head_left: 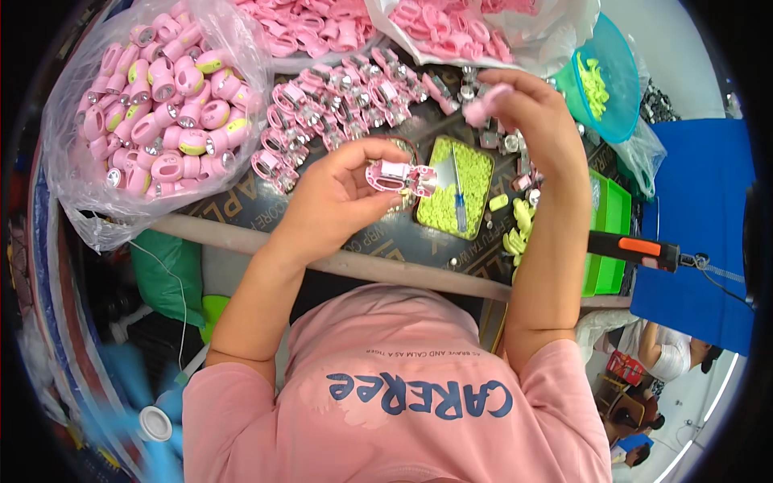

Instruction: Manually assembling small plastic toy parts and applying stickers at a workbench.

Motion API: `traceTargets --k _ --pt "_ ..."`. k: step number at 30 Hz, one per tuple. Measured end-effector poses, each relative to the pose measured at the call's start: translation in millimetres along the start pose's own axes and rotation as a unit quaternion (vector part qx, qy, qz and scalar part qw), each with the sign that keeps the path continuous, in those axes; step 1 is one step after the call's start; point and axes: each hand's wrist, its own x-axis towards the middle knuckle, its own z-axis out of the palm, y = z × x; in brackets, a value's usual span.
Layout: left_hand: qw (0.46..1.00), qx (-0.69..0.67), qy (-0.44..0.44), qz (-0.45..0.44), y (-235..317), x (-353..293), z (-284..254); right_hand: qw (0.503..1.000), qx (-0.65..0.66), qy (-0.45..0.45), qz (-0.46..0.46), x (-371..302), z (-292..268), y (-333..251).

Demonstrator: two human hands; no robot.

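Observation:
My left hand [342, 193] grips an open pink flashlight half [388, 175] with metal and clear parts inside it, held above the front of the bench. To its right and farther off, my right hand [535, 109] pinches an empty-looking pink flashlight shell half [485, 105], slightly blurred. Between and below the hands sits a shallow tray [490, 183] of small yellow-green pieces, with a blue-handled screwdriver [460, 201] lying across them. Rows of open pink flashlight halves fitted with parts [346, 101] lie beyond my left hand.
A clear bag of closed pink flashlights [165, 105] stands at left. Bags of pink shells [322, 28] line the back. At right are a teal bowl [624, 97], a green bin [616, 233] and a black-and-orange tool [636, 245]. A blue fan [155, 423] is lower left.

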Motion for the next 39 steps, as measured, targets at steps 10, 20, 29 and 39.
traceTargets --k 10,20,29,39 --pt "0.999 0.051 -0.001 0.010 3.3 -7.4 -4.5 0.916 -0.262 -0.207 -0.222 -114.3 88.9 18.8" --pt "0.997 0.067 0.001 0.030 4.5 -21.2 -5.8 0.898 -0.344 -0.053 -0.268 -143.3 83.0 32.8" --pt "0.999 0.030 0.003 0.032 -2.8 -25.1 0.2 0.926 -0.291 -0.014 -0.239 -154.7 85.3 35.8" --pt "0.999 0.027 -0.023 -0.025 -8.0 -18.2 32.9 0.944 -0.078 0.094 -0.307 -130.2 73.1 9.8"
